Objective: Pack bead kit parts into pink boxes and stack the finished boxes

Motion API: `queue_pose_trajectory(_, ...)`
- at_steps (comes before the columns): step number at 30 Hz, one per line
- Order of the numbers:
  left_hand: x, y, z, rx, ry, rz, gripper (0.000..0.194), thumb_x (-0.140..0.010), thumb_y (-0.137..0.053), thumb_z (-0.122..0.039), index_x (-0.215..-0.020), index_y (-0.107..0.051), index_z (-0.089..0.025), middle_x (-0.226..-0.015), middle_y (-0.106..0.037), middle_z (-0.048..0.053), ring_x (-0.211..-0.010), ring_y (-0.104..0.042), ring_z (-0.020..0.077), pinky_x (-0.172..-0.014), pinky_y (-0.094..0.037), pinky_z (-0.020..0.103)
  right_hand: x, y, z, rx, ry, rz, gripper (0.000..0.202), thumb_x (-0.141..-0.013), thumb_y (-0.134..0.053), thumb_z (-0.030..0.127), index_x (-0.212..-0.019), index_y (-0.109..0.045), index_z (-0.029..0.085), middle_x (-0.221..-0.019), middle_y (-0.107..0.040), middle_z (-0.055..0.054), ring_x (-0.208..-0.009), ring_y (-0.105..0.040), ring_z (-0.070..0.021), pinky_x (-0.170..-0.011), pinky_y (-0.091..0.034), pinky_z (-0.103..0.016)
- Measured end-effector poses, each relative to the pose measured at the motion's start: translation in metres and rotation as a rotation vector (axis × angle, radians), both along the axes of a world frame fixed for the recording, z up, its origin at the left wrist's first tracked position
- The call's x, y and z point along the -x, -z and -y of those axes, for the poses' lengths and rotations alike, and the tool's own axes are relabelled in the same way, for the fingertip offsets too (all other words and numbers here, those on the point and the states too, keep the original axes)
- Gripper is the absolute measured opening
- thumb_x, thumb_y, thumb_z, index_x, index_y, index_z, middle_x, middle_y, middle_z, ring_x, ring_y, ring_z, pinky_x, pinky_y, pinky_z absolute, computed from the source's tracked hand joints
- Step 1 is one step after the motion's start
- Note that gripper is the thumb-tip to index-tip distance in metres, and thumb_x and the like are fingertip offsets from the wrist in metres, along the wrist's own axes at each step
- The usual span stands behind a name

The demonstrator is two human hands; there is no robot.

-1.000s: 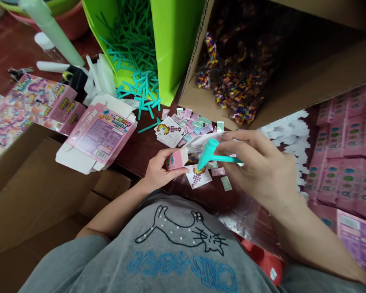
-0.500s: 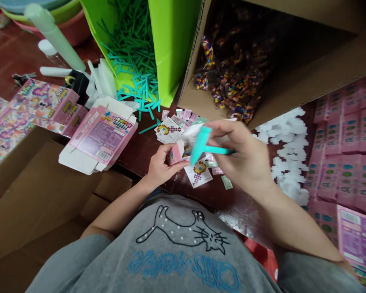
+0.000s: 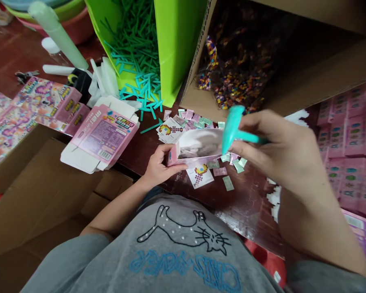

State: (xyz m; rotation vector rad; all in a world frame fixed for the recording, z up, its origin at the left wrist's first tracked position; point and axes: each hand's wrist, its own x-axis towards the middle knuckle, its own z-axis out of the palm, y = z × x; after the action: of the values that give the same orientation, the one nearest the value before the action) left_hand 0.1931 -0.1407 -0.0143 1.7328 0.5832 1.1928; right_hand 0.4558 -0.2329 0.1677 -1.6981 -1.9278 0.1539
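Two hands work over a dark red-brown glossy table (image 3: 244, 203), cluttered, with cardboard below its near edge. Left hand (image 3: 158, 165) pinches the end of a small pink carton (image 3: 195, 148), open side up, pale inside; carton lies low over the table, just above a printed pixel-pattern card (image 3: 199, 175). Right hand (image 3: 280, 148) grips a teal plastic T-shaped tool (image 3: 233, 128), smooth, rounded head, held just beside the carton's far end, slightly above it.

Behind: tall glossy green box (image 3: 177, 44) on its side spilling thin teal and dark green plastic sticks (image 3: 140, 87). Corrugated cardboard box (image 3: 308, 77) next to it, holding clear bags of multicoloured beads (image 3: 232, 81). Small pastel paper packets (image 3: 198, 120) scattered between the boxes and the carton. White jagged pegboard pieces (image 3: 273, 199) at the right, partly hidden by the arm. Flat unfolded pink cartons (image 3: 102, 134) at the left, barcode visible, print too small to read. Rows of pink packs (image 3: 360, 134) far right, blurred. Grey shirt (image 3: 183, 248) has a cat line drawing and blue text, upside down, reading "CATS 4EVER".
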Motion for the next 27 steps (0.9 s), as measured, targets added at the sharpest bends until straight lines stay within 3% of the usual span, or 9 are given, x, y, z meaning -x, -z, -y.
queue_pose_trajectory(2, 0.001, -0.002, 0.001, 0.042, 0.007, 0.022, 0.069, -0.081, -0.104, -0.054, -0.131, -0.070, -0.021, -0.113, -0.082, 0.005, -0.099, -0.081, 0.0201, -0.087, -0.065, 0.029, -0.001, -0.001, 0.002, -0.072, 0.053, 0.086, 0.078, -0.100, -0.059, 0.089, -0.139, -0.068, 0.022, -0.116, -0.082, -0.013, -0.089, -0.079, -0.0294, -0.065, -0.058, -0.040)
queue_pose_trajectory(3, 0.001, -0.002, 0.002, 0.075, 0.012, 0.035, 0.069, -0.081, -0.104, -0.053, -0.131, -0.070, -0.021, -0.114, -0.082, 0.006, -0.099, -0.081, 0.0201, -0.087, -0.065, 0.029, 0.002, 0.002, 0.002, -0.095, 0.037, 0.142, 0.080, -0.103, -0.053, 0.089, -0.138, -0.067, 0.019, -0.116, -0.081, -0.014, -0.088, -0.078, -0.0289, -0.062, -0.055, -0.039)
queue_pose_trajectory(6, -0.002, -0.005, 0.009, 0.180, 0.060, 0.073, 0.070, -0.081, -0.103, -0.054, -0.132, -0.069, -0.020, -0.115, -0.083, 0.007, -0.100, -0.081, 0.0204, -0.088, -0.066, 0.029, 0.019, 0.018, 0.000, -0.138, -0.047, 0.310, 0.046, -0.122, -0.043, 0.053, -0.123, -0.072, 0.017, -0.108, -0.079, -0.012, -0.091, -0.075, -0.0236, -0.066, -0.049, -0.036)
queue_pose_trajectory(8, -0.004, -0.007, 0.014, 0.226, 0.091, 0.082, 0.069, -0.080, -0.103, -0.055, -0.130, -0.070, -0.021, -0.114, -0.084, 0.007, -0.098, -0.081, 0.0200, -0.088, -0.066, 0.030, 0.027, 0.029, -0.004, -0.171, -0.078, 0.406, 0.030, -0.121, -0.049, 0.033, -0.113, -0.074, 0.020, -0.101, -0.078, -0.008, -0.095, -0.071, -0.0223, -0.077, -0.050, -0.036)
queue_pose_trajectory(10, -0.004, -0.008, 0.017, 0.263, 0.103, 0.079, 0.067, -0.078, -0.104, -0.056, -0.125, -0.072, -0.021, -0.108, -0.084, 0.005, -0.093, -0.080, 0.0190, -0.087, -0.066, 0.030, 0.027, 0.037, -0.007, -0.206, -0.108, 0.445, 0.022, -0.118, -0.056, 0.029, -0.112, -0.076, 0.023, -0.107, -0.079, -0.007, -0.103, -0.069, -0.0238, -0.093, -0.051, -0.040)
queue_pose_trajectory(13, 0.001, -0.010, 0.018, 0.329, 0.123, 0.080, 0.062, -0.078, -0.104, -0.055, -0.120, -0.073, -0.020, -0.102, -0.084, 0.004, -0.087, -0.079, 0.0182, -0.082, -0.065, 0.029, 0.016, 0.044, -0.005, -0.297, -0.116, 0.360, 0.021, -0.116, -0.060, 0.030, -0.129, -0.077, 0.028, -0.137, -0.075, -0.010, -0.126, -0.066, -0.0290, -0.117, -0.048, -0.054)
queue_pose_trajectory(17, 0.007, -0.007, 0.018, 0.367, 0.182, 0.096, 0.058, -0.085, -0.099, -0.056, -0.124, -0.074, -0.020, -0.108, -0.086, 0.007, -0.091, -0.082, 0.0206, -0.085, -0.067, 0.032, 0.000, 0.058, 0.010, -0.272, -0.016, 0.215, 0.033, -0.115, -0.058, 0.034, -0.143, -0.075, 0.028, -0.155, -0.063, -0.018, -0.143, -0.059, -0.0357, -0.121, -0.051, -0.060)
queue_pose_trajectory(21, 0.003, -0.006, 0.019, 0.238, 0.160, 0.052, 0.061, -0.089, -0.095, -0.060, -0.130, -0.075, -0.020, -0.112, -0.086, 0.007, -0.094, -0.083, 0.0209, -0.086, -0.067, 0.032, -0.003, 0.063, 0.027, -0.192, 0.066, 0.232, 0.021, -0.111, -0.067, 0.034, -0.124, -0.083, 0.032, -0.152, -0.065, -0.016, -0.144, -0.056, -0.0396, -0.119, -0.051, -0.066)
queue_pose_trajectory(27, 0.000, -0.032, 0.016, -0.249, 0.055, -0.109, 0.058, -0.089, -0.097, -0.057, -0.132, -0.078, -0.023, -0.109, -0.086, 0.005, -0.094, -0.083, 0.0211, -0.086, -0.070, 0.034, -0.008, 0.026, 0.042, -0.335, 0.001, 0.342, 0.022, -0.098, -0.089, 0.035, -0.119, -0.082, 0.034, -0.152, -0.066, -0.007, -0.139, -0.058, -0.0377, -0.121, -0.048, -0.067)
